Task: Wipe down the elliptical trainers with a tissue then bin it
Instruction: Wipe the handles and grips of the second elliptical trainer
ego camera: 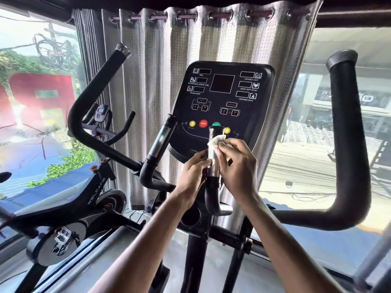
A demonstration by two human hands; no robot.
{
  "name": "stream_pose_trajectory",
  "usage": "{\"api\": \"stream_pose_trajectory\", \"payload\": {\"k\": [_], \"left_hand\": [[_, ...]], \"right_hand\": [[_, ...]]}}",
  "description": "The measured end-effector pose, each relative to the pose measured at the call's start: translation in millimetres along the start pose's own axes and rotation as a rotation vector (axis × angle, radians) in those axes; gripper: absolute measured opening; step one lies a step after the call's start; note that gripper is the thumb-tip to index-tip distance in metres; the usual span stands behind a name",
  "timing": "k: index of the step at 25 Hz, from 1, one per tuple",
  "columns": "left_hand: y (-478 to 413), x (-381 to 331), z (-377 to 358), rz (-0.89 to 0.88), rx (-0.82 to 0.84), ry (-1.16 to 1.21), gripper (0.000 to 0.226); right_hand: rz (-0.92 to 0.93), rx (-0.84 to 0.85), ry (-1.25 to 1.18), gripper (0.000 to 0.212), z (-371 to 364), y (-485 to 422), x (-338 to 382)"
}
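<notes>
Wiping step is in hand on the elliptical trainer (195, 256). The person's right hand (238, 166) pinches a small crumpled white tissue (214, 142) between thumb and curled fingertips. It presses the tissue against the upper end of the metal sensor grip (212, 163), just below the console (222, 92). The left hand (193, 175) is wrapped round the same grip lower down, fingers curled on the metal sleeve, apparently steadying it. The tissue touches the grip near its black end cap and covers only a small patch.

Judgement: task partway at most. Cannot tell whether the second sensor grip (161, 138), the console face or the long swing arm (347, 134) at right are already wiped. No bin in view.

Next move calls for drawing the tissue down the sleeve, so the left hand must slide lower or let go. The pinch needs to be firm, or the wad may slip on the smooth metal. An exercise bike (84, 199) stands alongside at left.
</notes>
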State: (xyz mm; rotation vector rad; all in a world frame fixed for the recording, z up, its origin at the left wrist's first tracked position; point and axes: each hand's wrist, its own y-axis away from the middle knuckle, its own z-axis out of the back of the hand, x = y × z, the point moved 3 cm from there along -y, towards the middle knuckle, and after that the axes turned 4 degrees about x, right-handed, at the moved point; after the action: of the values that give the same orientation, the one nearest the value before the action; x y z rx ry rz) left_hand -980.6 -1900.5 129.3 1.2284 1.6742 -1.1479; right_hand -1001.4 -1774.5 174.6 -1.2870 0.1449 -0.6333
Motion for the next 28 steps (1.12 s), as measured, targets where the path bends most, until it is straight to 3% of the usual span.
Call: {"api": "stream_pose_trajectory", "payload": {"k": [4, 9, 13, 19, 23, 26, 28], "left_hand": [[8, 6, 1, 0.035, -0.034, -0.004, 0.026], [6, 11, 3, 0.066, -0.082, -0.084, 0.029], [13, 13, 0, 0.044, -0.096, -0.076, 0.018], [22, 19, 2, 0.04, -0.097, -0.074, 0.025], [24, 20, 2, 0.067, -0.147, -0.043, 0.028], [27, 18, -1, 0.062, -0.157, -0.044, 0.026], [30, 15, -4, 0.06, -0.161, -0.039, 0.025]], "right_hand": [[-0.234, -0.043, -0.049, 0.013, -5, 15, -5], [-0.248, -0.103, -0.107, 0.015, -11, 14, -8], [0.069, 0.028, 0.154, 0.016, -17, 4, 12], [0.377, 0.266, 0.393, 0.016, -31, -18, 23], [0.099, 0.065, 0.136, 0.016, -4, 17, 7], [-0.111, 0.011, -0.067, 0.017, -1, 46, -5], [-0.465, 0.009, -0.388, 0.016, -13, 42, -22]]}}
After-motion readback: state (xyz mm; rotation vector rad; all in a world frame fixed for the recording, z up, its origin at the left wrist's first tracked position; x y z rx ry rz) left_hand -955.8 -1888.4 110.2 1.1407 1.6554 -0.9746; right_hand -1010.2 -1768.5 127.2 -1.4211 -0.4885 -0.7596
